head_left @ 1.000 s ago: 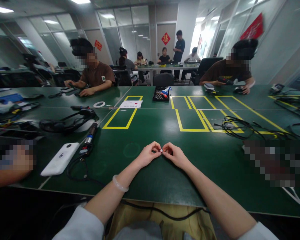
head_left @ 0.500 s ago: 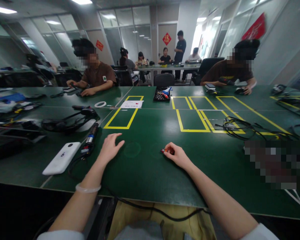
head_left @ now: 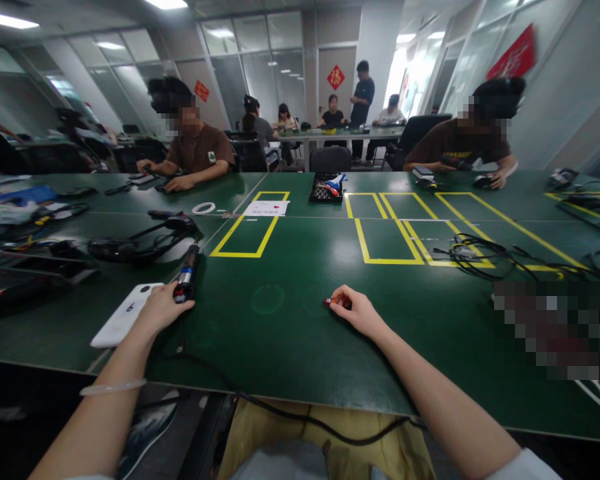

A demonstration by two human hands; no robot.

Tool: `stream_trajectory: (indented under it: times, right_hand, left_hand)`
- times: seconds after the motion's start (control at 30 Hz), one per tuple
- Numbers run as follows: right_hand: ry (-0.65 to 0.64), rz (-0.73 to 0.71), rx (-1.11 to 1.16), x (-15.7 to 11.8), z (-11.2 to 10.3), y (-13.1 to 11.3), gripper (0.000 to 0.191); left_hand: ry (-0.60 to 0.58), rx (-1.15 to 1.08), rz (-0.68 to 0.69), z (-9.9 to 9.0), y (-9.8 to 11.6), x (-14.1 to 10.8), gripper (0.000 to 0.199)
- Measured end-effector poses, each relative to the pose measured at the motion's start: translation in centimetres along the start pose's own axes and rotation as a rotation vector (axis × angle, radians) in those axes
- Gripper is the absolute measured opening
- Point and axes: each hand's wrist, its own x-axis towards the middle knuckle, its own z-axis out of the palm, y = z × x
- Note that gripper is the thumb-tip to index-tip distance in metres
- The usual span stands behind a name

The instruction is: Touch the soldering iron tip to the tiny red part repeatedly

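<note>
My left hand (head_left: 161, 310) is closed round the lower end of a black electric screwdriver (head_left: 187, 275) with a silver and blue band. The tool lies over the table with its narrower end pointing away from me, and my fingers partly hide its near end. To the left of it, partly under my wrist, is a white phone-shaped slab (head_left: 123, 317) with a dark mark. Near the table's middle, my right hand (head_left: 356, 310) pinches a small red-and-black piece (head_left: 329, 303), mostly covered by the fingers.
On the green table (head_left: 280, 347), yellow tape outlines (head_left: 237, 254) surround a white paper (head_left: 267, 208). Beyond sits a black tray (head_left: 325, 193) with tools. Black cables (head_left: 475, 257) lie right; a black headset (head_left: 140, 243) lies left. Two people sit across the table.
My left hand has moved left and down from over the bare tabletop and taken hold of the electric screwdriver, whose near end has shifted right. My right hand has stayed put.
</note>
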Motion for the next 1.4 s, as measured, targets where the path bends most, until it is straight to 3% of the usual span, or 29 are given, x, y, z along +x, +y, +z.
stream_trajectory:
  times: [0.23,0.6,0.77,0.97,1.23,1.4]
  right_hand:
    - [-0.006,-0.006,0.003,0.0,0.1,0.0,0.015]
    - [0.014,-0.031,-0.015,0.1,0.1,0.0,0.015]
    - [0.071,-0.049,-0.046,0.2,0.0,0.3,0.014]
    - [0.092,-0.023,-0.11,0.3,0.0,0.7,0.009]
    - [0.079,-0.046,-0.061,0.5,0.2,1.1,0.015]
    - [0.068,-0.122,-0.127,0.2,0.0,0.8,0.003]
  left_hand:
    - [-0.044,0.065,0.009,0.9,5.8,-1.8,0.068]
    - [-0.03,-0.105,0.387,3.8,21.9,-6.6,0.06]
    - [-0.048,-0.177,0.535,4.6,27.1,-8.7,0.059]
    - [-0.065,-0.231,0.596,5.2,29.5,-10.3,0.06]
    - [-0.059,-0.215,0.604,5.2,29.7,-10.6,0.063]
    - [-0.055,-0.164,0.604,5.0,29.8,-10.7,0.062]
